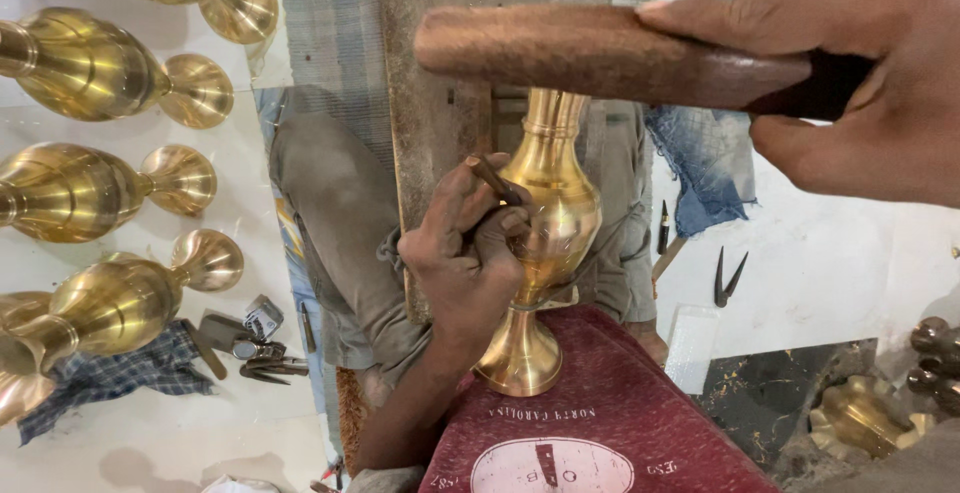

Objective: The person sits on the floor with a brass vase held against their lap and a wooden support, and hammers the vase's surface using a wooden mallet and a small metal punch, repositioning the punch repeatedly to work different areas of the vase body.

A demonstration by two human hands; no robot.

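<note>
The left hand (pixel 465 268) pinched a small chisel (pixel 497 181) against the brass vase (pixel 556 208); the right hand (pixel 860 73), its grip closed round a wooden mallet (pixel 600 53), likely needed light, square taps.

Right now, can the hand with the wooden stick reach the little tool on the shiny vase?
Probably yes. The right hand holds the wooden mallet just above the chisel that the left hand presses on the brass vase, with nothing between them.
</note>
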